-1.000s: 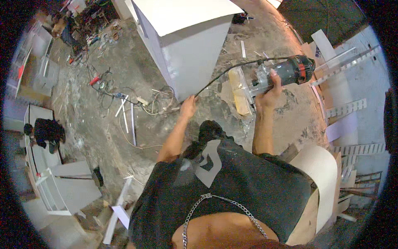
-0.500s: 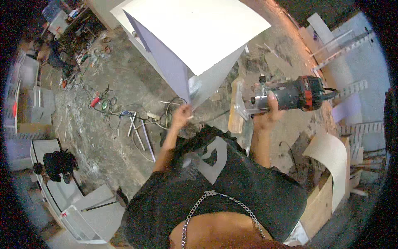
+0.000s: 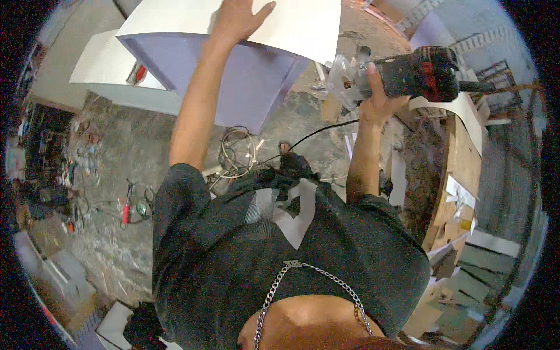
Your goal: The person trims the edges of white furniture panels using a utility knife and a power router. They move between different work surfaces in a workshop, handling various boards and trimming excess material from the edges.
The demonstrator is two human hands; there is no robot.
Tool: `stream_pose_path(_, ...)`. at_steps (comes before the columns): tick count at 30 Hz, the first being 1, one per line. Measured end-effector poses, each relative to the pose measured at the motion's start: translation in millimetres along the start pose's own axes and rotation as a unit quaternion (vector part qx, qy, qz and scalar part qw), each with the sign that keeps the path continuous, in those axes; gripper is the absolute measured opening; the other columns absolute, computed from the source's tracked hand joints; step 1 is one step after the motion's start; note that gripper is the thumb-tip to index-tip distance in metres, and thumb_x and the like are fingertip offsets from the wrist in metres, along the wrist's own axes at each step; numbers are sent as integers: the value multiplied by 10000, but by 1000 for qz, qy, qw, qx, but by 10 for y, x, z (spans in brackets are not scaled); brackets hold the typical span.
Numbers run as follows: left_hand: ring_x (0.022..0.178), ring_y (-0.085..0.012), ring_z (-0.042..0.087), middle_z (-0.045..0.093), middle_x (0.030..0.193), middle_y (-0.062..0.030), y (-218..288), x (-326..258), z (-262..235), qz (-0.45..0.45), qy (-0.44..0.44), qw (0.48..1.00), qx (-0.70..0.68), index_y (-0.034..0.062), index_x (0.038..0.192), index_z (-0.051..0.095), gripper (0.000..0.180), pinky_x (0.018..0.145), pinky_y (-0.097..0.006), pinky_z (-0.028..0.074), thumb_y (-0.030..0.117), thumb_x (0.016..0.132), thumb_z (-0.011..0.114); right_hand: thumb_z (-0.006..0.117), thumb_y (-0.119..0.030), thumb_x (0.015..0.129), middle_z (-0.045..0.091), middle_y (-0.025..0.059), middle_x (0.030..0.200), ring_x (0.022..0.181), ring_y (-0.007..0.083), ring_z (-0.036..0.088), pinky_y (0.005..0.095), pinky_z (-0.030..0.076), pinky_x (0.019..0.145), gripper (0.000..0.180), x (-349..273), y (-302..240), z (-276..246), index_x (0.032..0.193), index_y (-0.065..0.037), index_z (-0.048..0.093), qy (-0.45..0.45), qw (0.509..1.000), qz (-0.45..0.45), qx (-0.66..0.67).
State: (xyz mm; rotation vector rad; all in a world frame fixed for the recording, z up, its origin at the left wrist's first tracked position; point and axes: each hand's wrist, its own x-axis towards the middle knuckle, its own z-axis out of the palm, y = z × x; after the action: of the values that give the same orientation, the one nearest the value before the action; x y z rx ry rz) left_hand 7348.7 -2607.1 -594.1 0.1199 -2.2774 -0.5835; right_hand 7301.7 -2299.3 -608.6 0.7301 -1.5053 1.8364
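My left hand [image 3: 236, 23] lies with its fingers spread on the white top [image 3: 291, 29] of a box-shaped cabinet. Below that top, a lilac side panel [image 3: 245, 76] faces me, and its lower corner points toward my body. Out to the right, my right hand [image 3: 378, 98] is wrapped round a black and red trim router [image 3: 417, 74], held on its side. The router's clear base [image 3: 344, 81] points left, close to the corner of the white top. Some fingers of my right hand are hidden behind the tool.
On the concrete floor lie a coiled pale cable [image 3: 240, 153], a black cord [image 3: 326, 128] and a red-handled tool [image 3: 126, 213]. A second white panel [image 3: 105, 61] stands left of the cabinet. Wooden boards [image 3: 448, 169] line the right side.
My left hand has moved up from near the cabinet's lower corner onto its white top. The router has shifted slightly up in view. The view has turned, showing more of the lilac side.
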Motion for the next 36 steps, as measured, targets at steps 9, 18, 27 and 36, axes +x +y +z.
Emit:
stream_pose_path(9,1332,-394,457,497,1400,-245,-78,-161,83,-22,-26,998,59,10,1424,463,665,1114,-504,395,388,920,675,916,45,622,620,79,1149,994,186,601,345,541,899,843,-242,-40,318,1340,-16,479,50,998,29,28)
stream_pose_path(18,1320,-395,473,525,1365,-252,-206,-217,88,-14,-23,998,61,-31,1407,472,667,1106,-494,403,353,906,689,818,141,690,591,52,1095,977,186,594,331,535,871,640,-398,-98,624,1246,-30,550,-41,998,29,-25)
stream_pose_path(27,1293,-372,495,558,1312,-218,-228,-191,86,-21,-13,998,54,-10,1371,516,624,1082,-480,416,336,887,703,927,14,655,642,104,1111,970,219,635,400,553,912,761,-374,-98,848,1288,26,505,-63,995,82,14)
stream_pose_path(36,1297,-368,499,568,1325,-220,-302,-227,92,-21,-31,998,51,-17,1368,524,623,1110,-477,390,349,894,694,930,25,630,632,107,1100,932,224,641,375,587,823,851,-281,157,812,1329,9,446,-117,993,18,-9)
